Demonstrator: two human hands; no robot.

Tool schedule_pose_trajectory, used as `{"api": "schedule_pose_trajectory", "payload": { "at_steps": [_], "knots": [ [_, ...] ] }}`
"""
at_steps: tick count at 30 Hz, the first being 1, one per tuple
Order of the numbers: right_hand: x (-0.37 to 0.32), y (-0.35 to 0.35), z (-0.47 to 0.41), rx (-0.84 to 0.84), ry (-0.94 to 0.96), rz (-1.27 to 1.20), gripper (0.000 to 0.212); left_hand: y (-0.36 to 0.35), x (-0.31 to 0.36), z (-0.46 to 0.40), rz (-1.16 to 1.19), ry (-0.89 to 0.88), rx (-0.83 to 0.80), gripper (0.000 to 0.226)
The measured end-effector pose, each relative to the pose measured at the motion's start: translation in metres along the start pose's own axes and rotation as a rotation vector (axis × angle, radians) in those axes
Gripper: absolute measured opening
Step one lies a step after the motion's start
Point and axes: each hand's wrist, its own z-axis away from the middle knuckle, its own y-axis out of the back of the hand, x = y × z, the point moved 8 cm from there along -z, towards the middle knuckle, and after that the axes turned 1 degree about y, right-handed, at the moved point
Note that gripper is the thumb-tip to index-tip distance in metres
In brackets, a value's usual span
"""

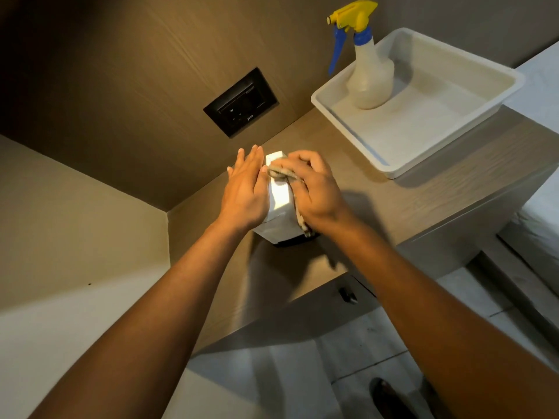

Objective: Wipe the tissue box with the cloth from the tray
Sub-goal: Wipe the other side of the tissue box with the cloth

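A person is wiping a white tissue box (279,193) that is standing on a grey-brown wood-grain counter (408,195), near the wall and left of a white plastic tray (357,137). The right hand (316,189) is curling closed around a bunched grey cloth (282,173) and pressing it against the box's top and right side, with a tail of the cloth trailing down the right face toward the counter. The left hand (245,189) is lying flat and open, fingers extended, bracing the box's left side. The box appears to be running its long axis from near to far, the far end pointing toward the wall and a dark socket plate (241,101); whether its tissue slot is facing up cannot be told, as the hands and cloth are covering the top. The main risk looks to be the box sliding or tipping: a hard sideways rub from the right would be pushing it against an open palm that is not gripping, and it could skid left along the smooth counter. The hanging cloth end could also be dragging under the box's near edge and snagging. A spray bottle (370,77) with a yellow and blue trigger is standing upright in the tray, well clear of both hands and unlikely to be disturbed.
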Motion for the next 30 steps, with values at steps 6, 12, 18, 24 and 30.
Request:
{"api": "schedule_pose_trajectory", "payload": {
  "at_steps": [6,12,18,24,30],
  "knots": [
    [-0.007,-0.006,0.048,0.081,0.006,-0.057,0.036,0.000,0.001,0.002,-0.008,-0.001,0.006,0.052],
    [0.011,0.000,-0.040,-0.047,-0.119,-0.010,0.040,0.001,0.003,0.001,-0.013,0.023,-0.001,0.051],
    [-0.004,0.002,0.007,-0.002,-0.035,-0.030,0.038,0.002,0.004,0.001,-0.007,0.004,-0.001,0.051],
    [-0.010,-0.008,0.074,0.219,0.021,-0.012,0.039,0.002,0.006,0.003,-0.009,0.001,0.010,0.051],
    [0.039,-0.005,0.080,0.382,-0.506,-0.160,0.038,0.002,0.006,0.004,-0.020,0.002,0.004,0.052]
  ]
}}
